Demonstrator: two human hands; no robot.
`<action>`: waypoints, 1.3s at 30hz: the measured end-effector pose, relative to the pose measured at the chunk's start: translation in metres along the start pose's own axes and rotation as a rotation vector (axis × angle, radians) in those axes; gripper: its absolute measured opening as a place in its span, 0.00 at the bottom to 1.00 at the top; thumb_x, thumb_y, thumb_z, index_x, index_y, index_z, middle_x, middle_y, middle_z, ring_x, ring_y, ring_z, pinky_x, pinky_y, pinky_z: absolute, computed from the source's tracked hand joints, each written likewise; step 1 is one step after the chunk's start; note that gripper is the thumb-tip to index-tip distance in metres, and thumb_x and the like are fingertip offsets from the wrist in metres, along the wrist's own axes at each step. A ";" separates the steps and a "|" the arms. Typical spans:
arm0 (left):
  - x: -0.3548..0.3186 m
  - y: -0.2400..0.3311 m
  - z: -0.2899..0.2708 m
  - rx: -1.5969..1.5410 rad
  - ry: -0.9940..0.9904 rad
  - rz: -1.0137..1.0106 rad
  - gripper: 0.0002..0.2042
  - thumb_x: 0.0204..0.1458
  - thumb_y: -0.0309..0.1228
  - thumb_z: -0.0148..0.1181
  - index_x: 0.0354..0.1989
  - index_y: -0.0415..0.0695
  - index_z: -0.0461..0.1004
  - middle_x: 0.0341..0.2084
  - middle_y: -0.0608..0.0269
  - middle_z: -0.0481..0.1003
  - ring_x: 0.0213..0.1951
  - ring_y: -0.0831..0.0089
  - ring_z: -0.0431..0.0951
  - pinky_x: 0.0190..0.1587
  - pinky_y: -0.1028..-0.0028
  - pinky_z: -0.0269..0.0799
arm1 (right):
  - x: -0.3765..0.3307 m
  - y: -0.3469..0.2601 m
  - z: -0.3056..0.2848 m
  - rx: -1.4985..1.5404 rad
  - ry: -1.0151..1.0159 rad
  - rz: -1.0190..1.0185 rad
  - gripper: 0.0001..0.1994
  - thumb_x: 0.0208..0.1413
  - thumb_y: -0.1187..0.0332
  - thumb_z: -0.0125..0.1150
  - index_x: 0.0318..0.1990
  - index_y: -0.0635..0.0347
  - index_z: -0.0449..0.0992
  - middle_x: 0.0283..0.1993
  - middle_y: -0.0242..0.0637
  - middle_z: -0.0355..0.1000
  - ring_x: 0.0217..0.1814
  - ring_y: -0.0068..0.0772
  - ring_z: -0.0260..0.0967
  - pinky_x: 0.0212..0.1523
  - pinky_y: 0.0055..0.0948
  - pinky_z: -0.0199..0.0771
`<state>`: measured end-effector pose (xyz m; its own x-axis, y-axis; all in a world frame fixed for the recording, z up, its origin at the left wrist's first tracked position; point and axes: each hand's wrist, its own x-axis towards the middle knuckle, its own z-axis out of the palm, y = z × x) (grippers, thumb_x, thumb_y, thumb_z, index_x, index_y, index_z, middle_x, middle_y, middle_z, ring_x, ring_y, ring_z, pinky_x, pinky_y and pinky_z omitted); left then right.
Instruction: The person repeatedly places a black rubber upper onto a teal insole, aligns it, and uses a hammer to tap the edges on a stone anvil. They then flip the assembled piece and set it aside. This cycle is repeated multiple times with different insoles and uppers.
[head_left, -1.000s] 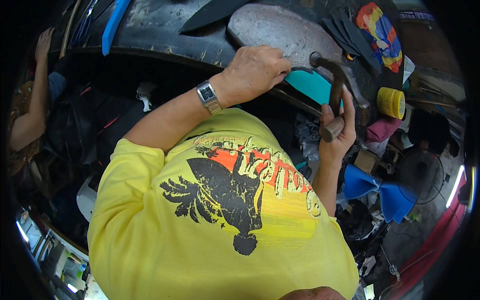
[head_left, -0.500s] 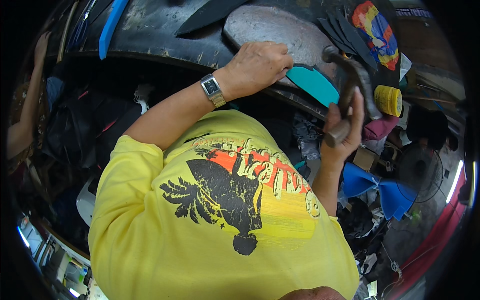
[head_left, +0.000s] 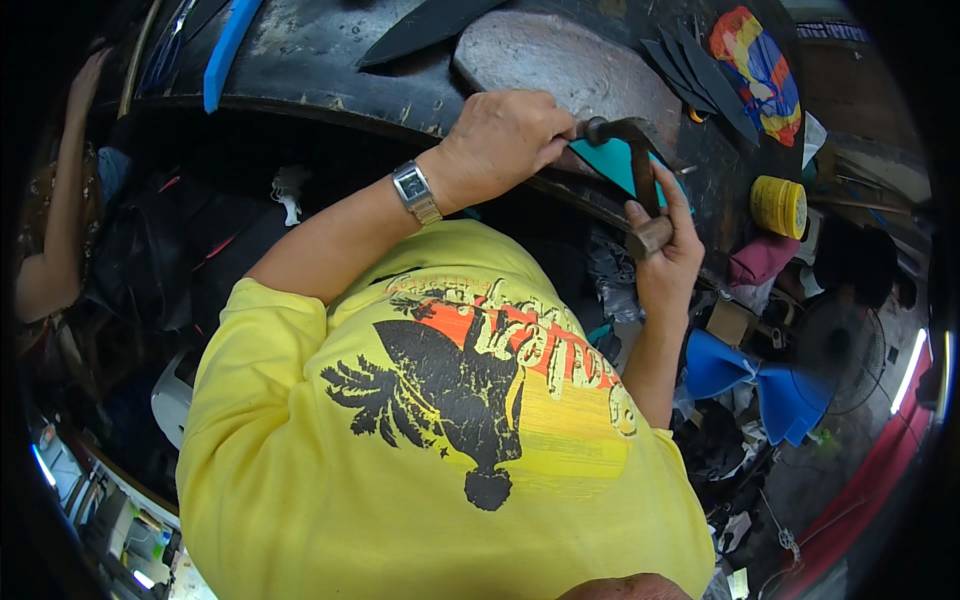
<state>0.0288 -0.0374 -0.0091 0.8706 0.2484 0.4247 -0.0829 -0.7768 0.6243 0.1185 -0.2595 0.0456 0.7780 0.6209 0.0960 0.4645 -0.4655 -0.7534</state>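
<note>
My left hand (head_left: 508,132) is closed with its fingers pinched on the near left end of a flat teal piece (head_left: 608,163) edged in black. That piece lies over the near edge of a smooth grey-brown slab (head_left: 565,62) on the dark workbench. In my right hand (head_left: 672,232) is a hammer (head_left: 642,170), gripped by its short wooden handle, its curved dark head over the teal piece close to my left fingertips. Whether the head touches the piece I cannot tell. Part of the teal piece is hidden behind the hammer and my right fingers.
Dark curved cutouts (head_left: 700,75) and a colourful bag (head_left: 757,72) lie right of the slab. A yellow tub (head_left: 778,206) stands at the bench's right end. A blue strip (head_left: 229,55) lies at the left, near another person's arm (head_left: 70,200). A fan (head_left: 838,350) stands at right.
The hammer head has swung left and down, from right of the teal piece to over it near my left fingers. My right hand has shifted slightly left; my left hand still pinches the piece.
</note>
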 end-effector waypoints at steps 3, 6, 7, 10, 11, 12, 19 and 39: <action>0.000 0.001 0.002 0.035 0.026 0.048 0.06 0.49 0.31 0.67 0.34 0.46 0.79 0.30 0.61 0.77 0.37 0.60 0.80 0.39 0.63 0.77 | -0.003 -0.004 -0.005 0.123 0.144 -0.151 0.25 0.60 0.79 0.63 0.65 0.54 0.72 0.48 0.33 0.75 0.45 0.18 0.69 0.47 0.20 0.70; 0.001 0.002 0.003 0.049 0.027 0.063 0.06 0.49 0.30 0.67 0.33 0.45 0.78 0.29 0.61 0.76 0.37 0.60 0.80 0.39 0.63 0.76 | -0.006 -0.004 0.000 0.268 0.211 -0.147 0.26 0.61 0.78 0.63 0.67 0.55 0.69 0.49 0.36 0.76 0.49 0.19 0.70 0.51 0.20 0.68; 0.002 0.002 0.003 0.048 0.033 0.078 0.06 0.49 0.30 0.67 0.32 0.45 0.78 0.29 0.61 0.76 0.36 0.60 0.80 0.39 0.63 0.76 | -0.007 -0.005 0.002 0.191 0.144 -0.087 0.26 0.61 0.77 0.63 0.67 0.55 0.68 0.50 0.38 0.76 0.51 0.20 0.70 0.52 0.20 0.67; 0.004 0.002 0.005 0.046 0.044 0.101 0.06 0.49 0.30 0.67 0.32 0.44 0.77 0.29 0.61 0.75 0.36 0.60 0.80 0.39 0.64 0.76 | -0.003 -0.004 0.005 -0.065 -0.131 0.062 0.25 0.61 0.76 0.64 0.65 0.56 0.70 0.53 0.35 0.76 0.55 0.19 0.68 0.56 0.22 0.68; 0.005 0.002 0.005 0.047 0.042 0.096 0.06 0.48 0.30 0.67 0.32 0.44 0.77 0.29 0.61 0.75 0.36 0.60 0.80 0.40 0.64 0.76 | -0.002 -0.004 0.005 -0.030 -0.082 0.035 0.25 0.60 0.77 0.64 0.65 0.56 0.70 0.53 0.35 0.76 0.55 0.19 0.68 0.56 0.22 0.68; 0.004 0.002 0.005 0.048 0.034 0.093 0.06 0.48 0.30 0.67 0.32 0.44 0.77 0.29 0.61 0.75 0.36 0.60 0.80 0.40 0.64 0.76 | -0.001 -0.006 0.001 0.003 -0.083 0.056 0.25 0.60 0.77 0.64 0.65 0.56 0.70 0.53 0.35 0.76 0.55 0.20 0.69 0.55 0.22 0.68; 0.004 0.002 0.007 0.070 0.050 0.094 0.05 0.49 0.29 0.66 0.31 0.44 0.77 0.28 0.61 0.75 0.35 0.61 0.79 0.39 0.64 0.76 | -0.005 -0.003 0.001 0.101 0.122 -0.071 0.24 0.60 0.77 0.64 0.65 0.55 0.69 0.49 0.39 0.78 0.47 0.23 0.74 0.49 0.24 0.72; -0.024 -0.002 0.005 0.076 0.129 0.202 0.09 0.49 0.32 0.69 0.38 0.48 0.80 0.38 0.67 0.76 0.44 0.68 0.76 0.46 0.68 0.72 | -0.007 -0.003 0.006 -0.281 -0.073 -0.151 0.22 0.57 0.77 0.66 0.60 0.57 0.73 0.40 0.50 0.79 0.41 0.38 0.81 0.43 0.29 0.76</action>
<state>0.0108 -0.0450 -0.0235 0.7705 0.1523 0.6190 -0.2076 -0.8582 0.4695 0.1094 -0.2586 0.0432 0.6636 0.7352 0.1383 0.6790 -0.5143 -0.5239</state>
